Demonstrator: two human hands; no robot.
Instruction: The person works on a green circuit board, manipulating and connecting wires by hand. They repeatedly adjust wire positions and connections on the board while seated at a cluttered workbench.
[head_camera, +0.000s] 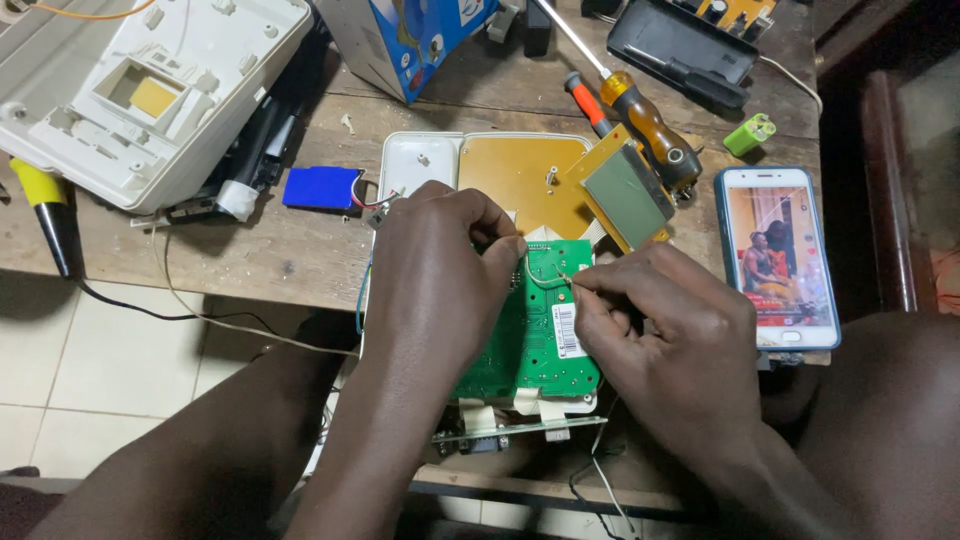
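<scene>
Both hands pinch small things over a green circuit board (535, 335). The left hand (440, 270) has its fingers curled tight and rests on the board's left side; what it pinches is hidden under the fingertips. The right hand (665, 335) holds the end of a thin pale wire (548, 280) that loops across the top of the board. The board lies at the near edge of a wooden table (300, 250), half over a white case (415, 165) with a brown panel inside. A small grey screen (625, 190) on a yellow frame sits just behind the right hand. A blue battery pack (320, 187) lies to the left. A phone (778, 255) with a lit screen lies to the right. An orange-handled screwdriver (640, 115) lies behind the grey screen.
</scene>
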